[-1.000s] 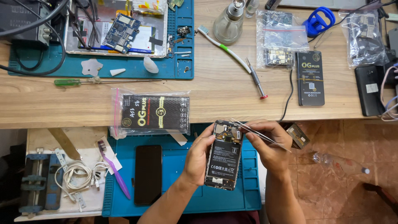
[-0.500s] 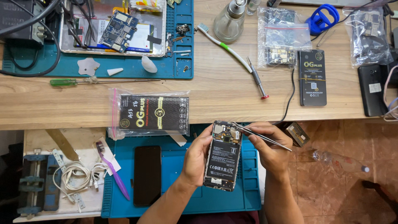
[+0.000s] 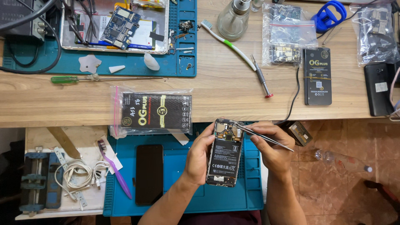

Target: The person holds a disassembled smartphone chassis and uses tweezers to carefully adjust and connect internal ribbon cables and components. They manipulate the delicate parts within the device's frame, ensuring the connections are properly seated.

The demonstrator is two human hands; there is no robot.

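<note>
Opened phone (image 3: 225, 153), back cover off with battery and circuit board exposed, held upright over the blue mat (image 3: 179, 200) by the left hand (image 3: 199, 160), fingers wrapped around its left edge. Right hand (image 3: 271, 148) pinches metal tweezers (image 3: 260, 136), tips resting at the phone's top board. Black phone (image 3: 149, 174) lies just left on the mat.

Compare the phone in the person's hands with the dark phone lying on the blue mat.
The opened phone has its back off, showing battery and circuit board; the dark phone shows only a smooth black face. The opened phone is held in the left hand; the dark phone lies untouched on the blue mat. Both are slim rectangles, standing lengthwise.
</note>
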